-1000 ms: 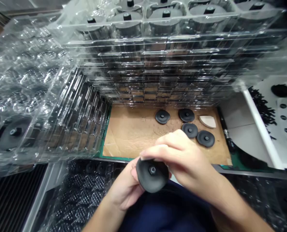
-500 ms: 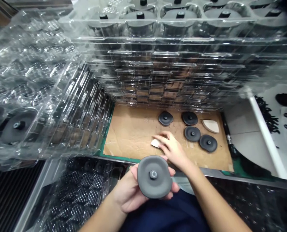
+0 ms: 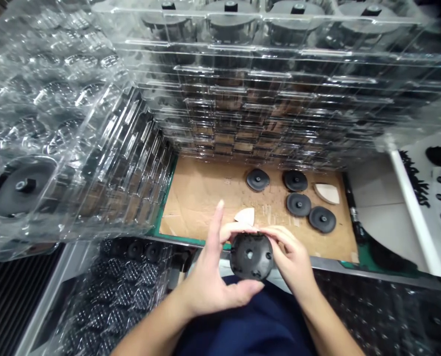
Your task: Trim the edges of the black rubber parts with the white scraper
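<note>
Between my hands, just in front of the bench edge, is a dark grey rounded disc point(image 3: 255, 267) with small studs or holes near its rim. My left hand point(image 3: 211, 279) supports it from the left, thumb along the near edge and one finger raised. My right hand point(image 3: 292, 254) is closed on its right and far edge, with some fingertips hidden behind it. A white wedge-shaped pad point(image 3: 245, 216) lies on the cardboard point(image 3: 194, 198) just beyond my fingers. Several similar discs point(image 3: 298, 204) with central studs rest farther right, beside a second cream wedge point(image 3: 326, 193).
Tall stacks of clear plastic trays point(image 3: 242, 89) wall off the back, and more trays point(image 3: 112, 158) stand at left. A white-edged panel point(image 3: 413, 198) bounds the right side. Dark trays point(image 3: 112, 301) sit below the bench at left.
The disc in my left hand has been turned over, from its studded face to its other side. My right hand has left the white wedge and moved back onto the disc.
</note>
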{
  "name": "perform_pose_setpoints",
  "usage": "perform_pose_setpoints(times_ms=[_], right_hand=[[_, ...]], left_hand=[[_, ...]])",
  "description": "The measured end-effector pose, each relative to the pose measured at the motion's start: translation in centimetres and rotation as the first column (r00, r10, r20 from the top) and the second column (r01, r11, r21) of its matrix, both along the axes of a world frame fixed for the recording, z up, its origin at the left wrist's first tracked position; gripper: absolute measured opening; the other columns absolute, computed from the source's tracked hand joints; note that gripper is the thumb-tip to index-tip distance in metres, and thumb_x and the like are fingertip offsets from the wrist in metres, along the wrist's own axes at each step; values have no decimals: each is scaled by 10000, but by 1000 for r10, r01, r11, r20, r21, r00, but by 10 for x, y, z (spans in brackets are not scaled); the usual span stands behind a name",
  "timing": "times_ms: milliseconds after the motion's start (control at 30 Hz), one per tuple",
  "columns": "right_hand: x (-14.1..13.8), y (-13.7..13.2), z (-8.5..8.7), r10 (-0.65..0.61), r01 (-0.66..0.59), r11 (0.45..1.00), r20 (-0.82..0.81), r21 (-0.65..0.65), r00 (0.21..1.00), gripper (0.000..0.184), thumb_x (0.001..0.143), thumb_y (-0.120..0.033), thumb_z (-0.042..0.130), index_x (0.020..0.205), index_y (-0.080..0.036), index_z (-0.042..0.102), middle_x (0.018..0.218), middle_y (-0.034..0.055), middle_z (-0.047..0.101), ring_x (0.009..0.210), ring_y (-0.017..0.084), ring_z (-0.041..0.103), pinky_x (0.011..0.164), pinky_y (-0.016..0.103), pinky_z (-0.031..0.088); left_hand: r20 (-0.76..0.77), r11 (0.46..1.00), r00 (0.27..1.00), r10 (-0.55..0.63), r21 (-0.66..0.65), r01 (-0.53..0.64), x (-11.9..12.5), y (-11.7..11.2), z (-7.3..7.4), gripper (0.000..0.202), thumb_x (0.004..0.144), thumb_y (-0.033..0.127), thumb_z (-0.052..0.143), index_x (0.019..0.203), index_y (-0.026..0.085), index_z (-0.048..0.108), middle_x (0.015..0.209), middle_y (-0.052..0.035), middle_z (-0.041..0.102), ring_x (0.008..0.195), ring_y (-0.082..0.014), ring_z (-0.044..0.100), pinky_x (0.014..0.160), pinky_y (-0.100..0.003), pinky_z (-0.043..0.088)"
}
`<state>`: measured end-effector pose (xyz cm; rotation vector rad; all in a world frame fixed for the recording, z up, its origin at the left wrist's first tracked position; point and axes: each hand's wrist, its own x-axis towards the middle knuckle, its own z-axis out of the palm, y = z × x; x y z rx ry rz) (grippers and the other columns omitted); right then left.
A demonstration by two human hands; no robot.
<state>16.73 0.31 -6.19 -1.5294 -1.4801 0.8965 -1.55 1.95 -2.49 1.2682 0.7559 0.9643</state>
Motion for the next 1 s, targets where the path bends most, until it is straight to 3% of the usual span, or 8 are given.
perform_pose_setpoints(times_ms=[100, 200, 333, 467, 600, 733, 833, 1000], right_hand=[[2, -5, 13, -16, 17, 1000, -21, 18, 1000, 218, 878, -152, 526, 954, -267, 695, 955, 28, 649, 925, 155, 617, 794, 265, 501], [3, -9, 34, -23, 28, 999, -125, 42, 992, 240, 868, -141, 564, 965, -324, 687, 932, -6, 613, 875, 117, 585, 747, 207, 488], [4, -10, 56, 40, -77, 992, -318, -102, 947, 229, 841, -183, 633, 991, -348, 685, 891, -21, 650, 772, 107, 592, 670, 192, 489], [5, -6, 69, 135, -315, 899, -492, -305, 860, 163, 780, -232, 713, 927, -301, 726, 804, -15, 703, 702, 104, 618, 649, 198, 489], [7, -3, 77, 146, -460, 818, -649, -345, 746, 145, 749, -231, 744, 889, -268, 740, 747, -20, 703, 680, 84, 615, 647, 183, 479], [10, -5, 80, 109, -553, 755, -764, -352, 636, 146, 718, -193, 763, 854, -240, 739, 747, -20, 696, 688, 80, 631, 657, 182, 496], [12, -14, 81, 97, -528, 785, -777, -325, 623, 75, 714, -157, 754, 753, -215, 725, 699, -27, 677, 638, 70, 618, 607, 165, 492], [17, -39, 78, 9, -345, 883, -723, -318, 691, 60, 701, -190, 763, 714, -212, 709, 692, -8, 702, 637, 111, 659, 632, 218, 542]], left_hand=[[-248, 927, 969, 10, 365, 84, -5, 2, -4, 1140, 727, 166, 714, 1436, 393, -149, 1269, -110, 516, 1168, -262, 528, 973, -480, 446], [-323, 862, 946, 28, 488, 141, -6, 4, -1, 1154, 722, 148, 718, 1442, 350, -162, 1248, -134, 523, 1126, -255, 552, 943, -468, 470], [-276, 894, 961, 14, 433, 112, -4, 3, 2, 1121, 728, 271, 730, 1453, 340, -122, 1196, -126, 564, 1076, -262, 580, 920, -475, 486], [-212, 957, 977, -9, 281, 70, -4, -3, 3, 1077, 715, 382, 727, 1461, 349, -49, 1136, -89, 603, 1021, -250, 604, 931, -470, 474], [-187, 987, 978, -92, 116, 115, -6, -9, 6, 1064, 705, 449, 715, 1459, 348, -29, 1085, -55, 629, 996, -239, 616, 946, -463, 444], [-129, 977, 969, -213, 7, 215, -2, -15, 10, 1074, 701, 467, 713, 1458, 330, -36, 1077, -55, 634, 1011, -240, 618, 941, -440, 433], [-108, 969, 963, -248, -21, 248, 3, -20, 12, 1093, 691, 450, 729, 1460, 308, -34, 1076, -65, 633, 1001, -239, 621, 935, -428, 434], [-145, 971, 965, -219, 61, 229, 11, -27, 13, 1066, 688, 376, 752, 1457, 335, 14, 1148, -69, 626, 1088, -247, 580, 990, -436, 405]])
